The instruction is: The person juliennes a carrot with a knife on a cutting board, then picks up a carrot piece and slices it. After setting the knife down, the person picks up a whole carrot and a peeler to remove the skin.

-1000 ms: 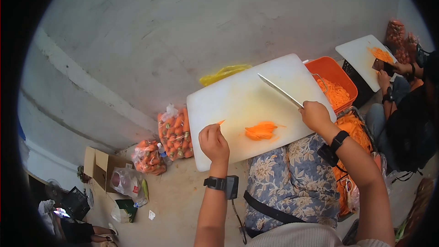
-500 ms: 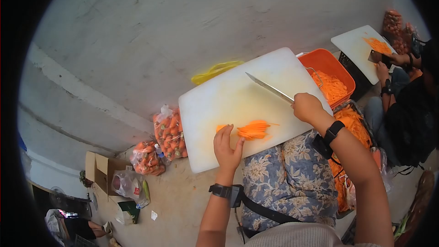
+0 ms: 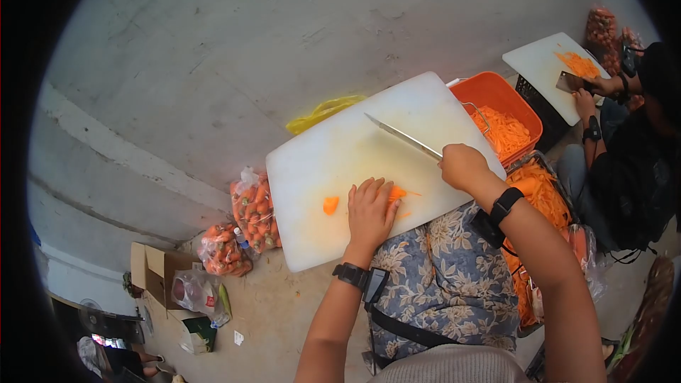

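Note:
A white cutting board rests over my lap, tilted in view. My right hand is closed around the handle of a kitchen knife, whose blade points up and left above the board. Stretched out flat, my left hand covers most of a pile of sliced carrot, and only its right end shows. A short carrot piece lies on the board to the left of that hand.
An orange bucket of carrot strips stands beyond the board's right end, with a crate of carrot strips below it. Bagged carrots sit at left. A co-worker's hands use a cleaver at another board.
My left hand has moved right from the carrot piece onto the sliced carrot, uncovering the piece. The knife stays held in my right hand. The whole view has shifted slightly.

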Demonstrator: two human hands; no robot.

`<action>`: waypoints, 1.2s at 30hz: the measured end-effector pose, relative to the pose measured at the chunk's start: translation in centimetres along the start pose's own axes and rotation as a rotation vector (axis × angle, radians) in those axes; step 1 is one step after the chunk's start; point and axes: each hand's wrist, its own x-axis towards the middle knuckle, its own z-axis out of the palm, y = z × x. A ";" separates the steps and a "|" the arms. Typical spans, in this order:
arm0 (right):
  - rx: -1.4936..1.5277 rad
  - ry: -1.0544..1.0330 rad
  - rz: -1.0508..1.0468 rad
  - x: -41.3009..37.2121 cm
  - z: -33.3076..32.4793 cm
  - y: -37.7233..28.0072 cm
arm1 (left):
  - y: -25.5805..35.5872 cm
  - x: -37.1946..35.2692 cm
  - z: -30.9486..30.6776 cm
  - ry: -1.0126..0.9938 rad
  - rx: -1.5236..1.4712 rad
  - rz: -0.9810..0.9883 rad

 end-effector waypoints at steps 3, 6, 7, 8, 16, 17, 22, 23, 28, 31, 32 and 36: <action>0.033 0.017 0.019 0.1 0.1 0.4 | -0.8 0.0 0.8 0.006 -0.245 -0.102; 0.057 0.011 0.026 0.2 0.0 0.5 | -1.2 -0.3 1.4 0.081 -0.347 -0.222; 0.049 0.002 0.024 0.3 0.0 0.5 | -1.2 -0.3 1.4 0.079 -0.347 -0.224; 0.041 -0.006 0.023 0.3 0.0 0.5 | -1.2 -0.3 1.3 0.126 -0.230 -0.164; 0.043 -0.014 0.038 0.2 -0.4 0.2 | 0.2 0.4 0.6 0.026 0.015 -0.016; 0.038 -0.017 0.041 0.2 -0.4 0.2 | -0.1 0.4 1.1 0.048 -0.026 -0.030; 0.008 -0.027 0.040 -0.1 -0.3 -0.2 | 0.0 0.2 0.9 0.066 -0.075 -0.080; 0.003 -0.026 0.043 0.0 -0.3 -0.2 | 0.1 0.1 0.7 0.032 -0.112 -0.096; -0.018 -0.010 0.028 0.0 0.0 0.0 | 0.6 -0.5 0.0 -0.048 -0.161 -0.085; -0.039 0.001 0.015 -0.1 0.3 0.0 | 0.8 -0.7 0.1 -0.120 -0.184 -0.129; -0.046 0.008 0.009 -0.2 0.4 0.0 | 1.0 -0.6 0.5 -0.009 -0.102 -0.099; -0.104 0.028 -0.024 -0.6 0.8 -0.6 | 1.1 -0.5 1.1 0.043 -0.037 -0.105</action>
